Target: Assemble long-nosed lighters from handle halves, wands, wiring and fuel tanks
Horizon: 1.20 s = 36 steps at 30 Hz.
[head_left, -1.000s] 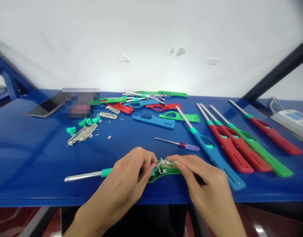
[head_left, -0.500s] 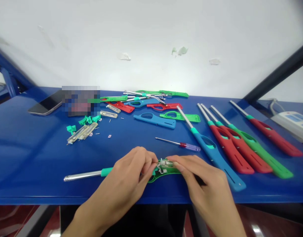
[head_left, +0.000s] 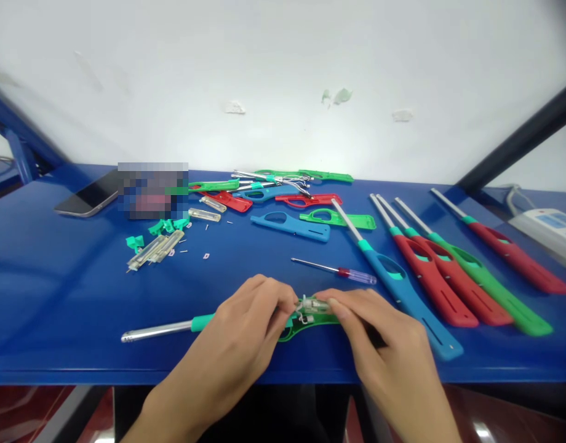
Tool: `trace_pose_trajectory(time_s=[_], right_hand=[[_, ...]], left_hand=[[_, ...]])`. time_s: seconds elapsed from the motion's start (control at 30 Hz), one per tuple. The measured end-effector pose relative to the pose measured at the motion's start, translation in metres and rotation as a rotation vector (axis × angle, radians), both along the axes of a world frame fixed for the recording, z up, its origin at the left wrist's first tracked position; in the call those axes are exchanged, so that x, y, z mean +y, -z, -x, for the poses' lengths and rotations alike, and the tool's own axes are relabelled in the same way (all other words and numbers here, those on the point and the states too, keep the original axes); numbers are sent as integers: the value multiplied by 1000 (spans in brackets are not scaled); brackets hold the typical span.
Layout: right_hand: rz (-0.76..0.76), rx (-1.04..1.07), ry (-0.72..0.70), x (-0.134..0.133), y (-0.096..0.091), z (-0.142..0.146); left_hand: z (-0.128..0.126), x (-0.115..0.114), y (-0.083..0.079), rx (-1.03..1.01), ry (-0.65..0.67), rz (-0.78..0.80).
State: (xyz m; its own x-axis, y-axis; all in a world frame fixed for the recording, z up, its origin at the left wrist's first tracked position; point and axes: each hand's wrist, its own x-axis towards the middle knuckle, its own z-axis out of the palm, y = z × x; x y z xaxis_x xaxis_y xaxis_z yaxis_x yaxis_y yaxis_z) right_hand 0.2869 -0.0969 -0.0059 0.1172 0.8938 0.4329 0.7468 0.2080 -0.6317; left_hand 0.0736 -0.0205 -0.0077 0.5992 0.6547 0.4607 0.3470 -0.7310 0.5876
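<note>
A green long-nosed lighter (head_left: 306,323) lies opened near the front edge of the blue table (head_left: 56,295), its metal tube (head_left: 156,330) pointing left. My left hand (head_left: 248,329) pinches the lighter's body from the left, fingers closed on it. My right hand (head_left: 379,332) presses down on the clear inner part (head_left: 313,306) from the right, fingertips together. A small screwdriver (head_left: 338,271) with a clear handle lies just behind my hands.
Several assembled lighters, blue (head_left: 398,286), red (head_left: 430,277) and green (head_left: 486,280), lie in a row on the right. Loose coloured shells (head_left: 290,225) and small parts (head_left: 156,246) lie further back. A phone (head_left: 87,198) rests at the far left, a power strip (head_left: 550,224) at the far right.
Both hands stay on the green lighter; the fingers have shifted only slightly. The view has dipped a little.
</note>
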Motion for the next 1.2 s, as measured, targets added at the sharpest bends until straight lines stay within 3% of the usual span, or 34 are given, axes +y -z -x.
trace_pose_trajectory(time_s=[0.13, 0.27, 0.73, 1.2], right_hand=[[-45, 21, 60, 0, -1, 5], [-51, 0, 98, 0, 0, 6], [-26, -41, 96, 2, 6, 3], [-71, -49, 186, 2, 1, 8]], left_hand=[[-3, -1, -9, 37, 26, -177], [-3, -2, -14, 26, 46, -226], [-2, -1, -9, 137, 43, -221], [-2, 0, -8, 154, 68, -189]])
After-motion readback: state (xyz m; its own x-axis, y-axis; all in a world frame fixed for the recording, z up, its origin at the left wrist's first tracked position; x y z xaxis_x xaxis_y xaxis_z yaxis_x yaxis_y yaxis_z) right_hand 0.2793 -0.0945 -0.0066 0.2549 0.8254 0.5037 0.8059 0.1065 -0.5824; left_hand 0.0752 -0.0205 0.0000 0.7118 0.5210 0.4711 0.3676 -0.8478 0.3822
